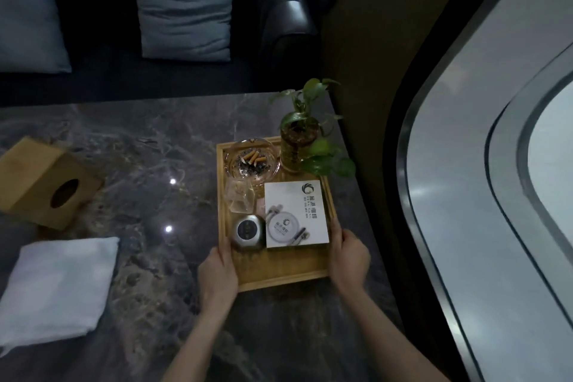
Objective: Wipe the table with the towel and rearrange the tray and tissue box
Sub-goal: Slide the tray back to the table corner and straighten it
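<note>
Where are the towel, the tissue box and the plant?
towel (59, 285): head view, middle of the folded white cloth.
tissue box (46, 183): head view, wooden face beside the oval opening.
plant (299, 141): head view, its glass pot in the tray's far corner.

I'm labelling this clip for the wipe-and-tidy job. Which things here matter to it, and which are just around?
Job: wooden tray, held by left hand and right hand; tissue box; white towel; marble table.

Just around: cushions, sofa, window.
</note>
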### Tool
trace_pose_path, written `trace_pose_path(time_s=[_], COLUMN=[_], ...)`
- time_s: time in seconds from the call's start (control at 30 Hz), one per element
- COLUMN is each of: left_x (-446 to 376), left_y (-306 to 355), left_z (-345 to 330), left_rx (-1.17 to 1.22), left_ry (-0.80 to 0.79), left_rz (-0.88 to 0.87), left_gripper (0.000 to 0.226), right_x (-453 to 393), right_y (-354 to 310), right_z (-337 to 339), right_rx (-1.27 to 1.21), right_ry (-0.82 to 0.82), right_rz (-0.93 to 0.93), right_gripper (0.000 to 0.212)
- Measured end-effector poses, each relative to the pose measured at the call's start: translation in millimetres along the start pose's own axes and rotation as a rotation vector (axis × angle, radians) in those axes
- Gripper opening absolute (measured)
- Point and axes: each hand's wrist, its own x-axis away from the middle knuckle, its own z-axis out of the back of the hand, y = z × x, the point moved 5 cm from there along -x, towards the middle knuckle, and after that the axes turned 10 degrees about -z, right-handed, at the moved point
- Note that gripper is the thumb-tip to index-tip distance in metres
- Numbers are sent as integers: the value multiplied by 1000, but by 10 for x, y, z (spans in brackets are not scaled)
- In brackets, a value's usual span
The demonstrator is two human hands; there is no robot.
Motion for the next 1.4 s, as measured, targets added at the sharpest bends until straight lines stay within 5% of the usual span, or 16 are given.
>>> trace_pose_path(time_s=[0.93,1.4], left_x=[322,233], left_y=[218,260], left_z=[-625,-561], left_rx=[-44,-495], left_ry=[-106,-308], left_rz=[12,-150], left_gripper=[48,43], right_x=[-330,-274], right_y=[697,577], right_z=[286,338], right_rx=[84,465], right_ry=[-56,-87], right_rz=[-147,169], right_gripper=[53,36])
